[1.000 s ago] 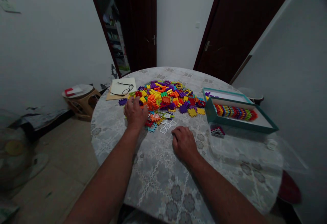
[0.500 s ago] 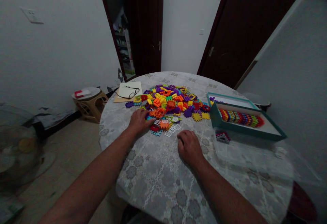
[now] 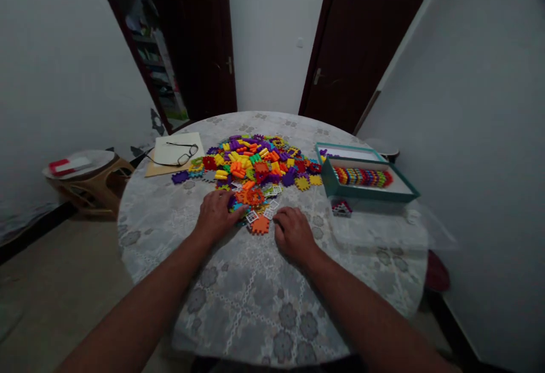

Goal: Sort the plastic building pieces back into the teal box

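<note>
Drawing closer together since the earlier frame, the left hand (image 3: 216, 214) and right hand (image 3: 296, 231) are flanking an orange toothed tile (image 3: 260, 226) below centre, perhaps keeping white lattice pieces (image 3: 268, 213) gathered. The left is curving openly at the near edge of a colourful heap (image 3: 251, 160); the right is half-curling, any grip hidden. Lying flat, the squarish tile is showing no clear long axis, teeth facing the frame's bottom.

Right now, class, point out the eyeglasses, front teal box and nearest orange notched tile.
Eyeglasses (image 3: 184, 159): head view, one lens.
Front teal box (image 3: 370, 193): head view, near wall.
Nearest orange notched tile (image 3: 260, 226): head view, flat middle.
</note>
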Available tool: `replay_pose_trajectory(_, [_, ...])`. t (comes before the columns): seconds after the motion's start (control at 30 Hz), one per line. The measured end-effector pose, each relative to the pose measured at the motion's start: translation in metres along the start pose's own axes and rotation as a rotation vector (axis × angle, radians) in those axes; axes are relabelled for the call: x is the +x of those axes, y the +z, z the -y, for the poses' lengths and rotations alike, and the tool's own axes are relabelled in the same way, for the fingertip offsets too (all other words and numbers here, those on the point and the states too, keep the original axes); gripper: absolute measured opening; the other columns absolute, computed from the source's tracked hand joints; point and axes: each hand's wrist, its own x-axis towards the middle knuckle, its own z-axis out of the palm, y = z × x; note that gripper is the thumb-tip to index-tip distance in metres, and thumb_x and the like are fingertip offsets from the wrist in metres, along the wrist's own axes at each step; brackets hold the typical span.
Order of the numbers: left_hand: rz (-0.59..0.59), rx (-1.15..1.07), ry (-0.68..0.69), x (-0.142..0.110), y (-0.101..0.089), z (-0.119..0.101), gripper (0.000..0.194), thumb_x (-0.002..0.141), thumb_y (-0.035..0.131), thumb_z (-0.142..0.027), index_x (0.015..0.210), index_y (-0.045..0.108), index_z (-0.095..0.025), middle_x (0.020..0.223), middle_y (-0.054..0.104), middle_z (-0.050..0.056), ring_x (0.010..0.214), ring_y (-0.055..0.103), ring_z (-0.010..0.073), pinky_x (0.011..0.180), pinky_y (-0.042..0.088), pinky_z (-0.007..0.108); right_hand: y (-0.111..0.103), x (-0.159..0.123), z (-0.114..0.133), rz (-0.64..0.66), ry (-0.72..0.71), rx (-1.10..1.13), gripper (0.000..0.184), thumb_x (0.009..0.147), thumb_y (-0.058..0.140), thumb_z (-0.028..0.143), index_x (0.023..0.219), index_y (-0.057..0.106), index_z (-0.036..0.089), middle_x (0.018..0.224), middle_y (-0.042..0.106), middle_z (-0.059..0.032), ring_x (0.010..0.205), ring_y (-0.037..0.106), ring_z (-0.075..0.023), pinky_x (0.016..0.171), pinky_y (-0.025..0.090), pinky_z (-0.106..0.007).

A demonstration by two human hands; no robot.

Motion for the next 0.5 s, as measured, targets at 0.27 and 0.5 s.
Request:
replay_pose_trajectory(0.27, [0.097,-0.090,0.185,0.009,0.009,0.006,0.050,0.095,0.055,-0.068,0.134,0.058,-0.038,0.132,0.075,0.006,0.131,0.066,0.0409,0.117,0.052,0.066,-0.007,0.006,0.001,0.080,0.016,-0.075,0.022,0.106,0.065,0.027,0.126,0.074,0.022,0.135,0.070,-0.0081,0.124,0.055,-0.0267,0.105,0.047,-0.041])
replay_pose_trajectory(0.5, [0.131,-0.093,0.227,0.009,0.008,0.011,0.057,0.098,0.048,-0.068,0.144,0.052,-0.035,0.147,0.069,0.011,0.141,0.060,0.0470,0.119,0.048,0.073,-0.004,0.006,0.000,0.070,0.013,-0.101,0.025,0.107,0.065,0.030,0.130,0.073,0.023,0.137,0.068,-0.0083,0.124,0.055,-0.0281,0.101,0.049,-0.042])
